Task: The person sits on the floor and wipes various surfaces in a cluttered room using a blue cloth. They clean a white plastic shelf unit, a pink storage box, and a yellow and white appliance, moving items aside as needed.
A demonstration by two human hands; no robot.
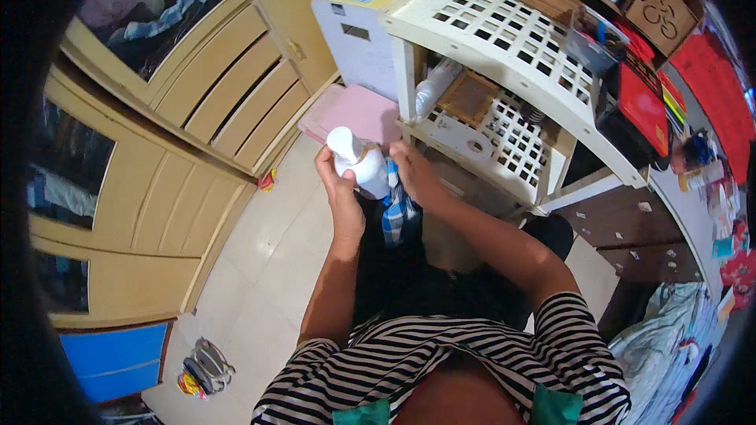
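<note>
A white pump bottle (368,171) with a white top is held in front of me, tilted a little. The fingers of my left hand (340,195) are wrapped round its left side, thumb across the front. Beside its right side, my right hand (413,173) is closed on a blue-and-white checked cloth (396,219). The cloth lies against the bottle's side and hangs down below it. Part of the right hand's grip is hidden from view.
A cream lattice shelf (504,20) with boxes and books stands to the right. Behind the bottle lies a pink box-like thing (350,110). Wooden cupboards (228,71) line the left. Grey footwear (209,366) sits on the tiled floor (260,260).
</note>
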